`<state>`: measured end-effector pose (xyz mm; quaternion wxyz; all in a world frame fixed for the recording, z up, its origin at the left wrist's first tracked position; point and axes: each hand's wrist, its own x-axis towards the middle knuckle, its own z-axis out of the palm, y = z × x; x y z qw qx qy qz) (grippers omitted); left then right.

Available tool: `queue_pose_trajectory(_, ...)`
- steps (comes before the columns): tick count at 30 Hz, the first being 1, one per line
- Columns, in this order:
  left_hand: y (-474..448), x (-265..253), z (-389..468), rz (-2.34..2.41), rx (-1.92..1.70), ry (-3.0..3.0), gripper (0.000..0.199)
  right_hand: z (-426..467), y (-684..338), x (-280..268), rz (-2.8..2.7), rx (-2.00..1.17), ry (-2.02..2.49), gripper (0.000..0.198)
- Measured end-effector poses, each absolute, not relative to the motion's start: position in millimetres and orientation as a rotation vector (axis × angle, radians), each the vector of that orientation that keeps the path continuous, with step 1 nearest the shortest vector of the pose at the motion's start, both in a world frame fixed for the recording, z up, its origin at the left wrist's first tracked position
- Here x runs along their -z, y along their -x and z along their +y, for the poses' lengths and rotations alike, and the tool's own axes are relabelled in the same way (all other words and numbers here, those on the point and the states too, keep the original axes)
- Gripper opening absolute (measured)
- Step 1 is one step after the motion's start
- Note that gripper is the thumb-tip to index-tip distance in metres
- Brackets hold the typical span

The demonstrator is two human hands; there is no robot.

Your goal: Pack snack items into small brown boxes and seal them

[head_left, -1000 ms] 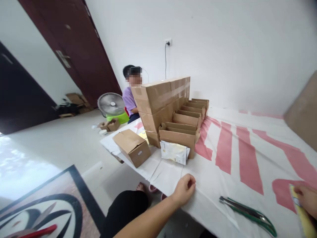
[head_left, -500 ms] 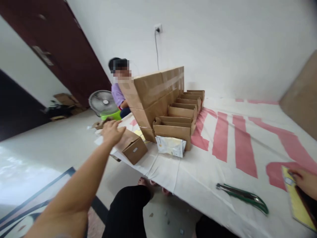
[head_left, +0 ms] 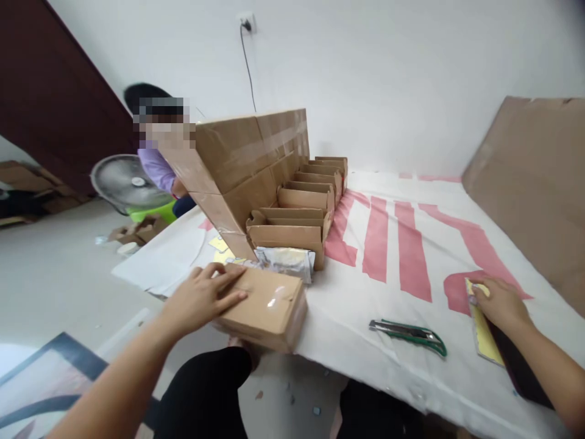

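My left hand (head_left: 205, 299) grips the near left side of a taped cardboard box (head_left: 265, 299), its fingers bent over the top. The box lies at the table's front edge, in front of a silvery-white packet (head_left: 290, 261). At the right, my right hand (head_left: 498, 305) has its fingers closed on the top of a yellow printed card or booklet (head_left: 485, 337). A dark flat object (head_left: 514, 369) lies beside it, partly under my wrist. Between the hands rests a green utility knife (head_left: 409, 334).
Stacked taped cartons (head_left: 237, 149) stand behind, with a row of open cardboard boxes (head_left: 287, 235) alongside. A large cardboard sheet (head_left: 530, 183) leans at the right. A person in a purple sleeve (head_left: 158, 167) sits beyond the cartons, near a fan (head_left: 132, 183).
My left hand has come down onto the cardboard box, which has moved nearer and to the right, in front of the packet. The view has swung right; my right hand stays at the yellow card.
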<state>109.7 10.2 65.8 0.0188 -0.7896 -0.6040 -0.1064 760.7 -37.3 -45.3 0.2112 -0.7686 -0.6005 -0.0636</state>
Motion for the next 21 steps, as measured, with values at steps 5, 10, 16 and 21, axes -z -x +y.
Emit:
queue_pose_trajectory(5,-177,-59,-5,-1.907,0.338,2.484,0.054,-45,-684,37,-1.951,-0.127,1.931,0.035)
queue_pose_trajectory(10,-223,-47,-16,-1.903,0.61,2.456,0.046,-65,-612,34,-2.412,-0.578,1.596,0.046)
queue_pose_trajectory(16,-215,-19,-1,-1.91,1.354,2.773,0.041,-71,-608,50,-2.468,-0.48,1.628,0.039)
queue_pose_trajectory(21,-200,6,9,-2.101,1.996,3.074,0.058,-47,-603,5,-2.192,0.109,1.676,0.034)
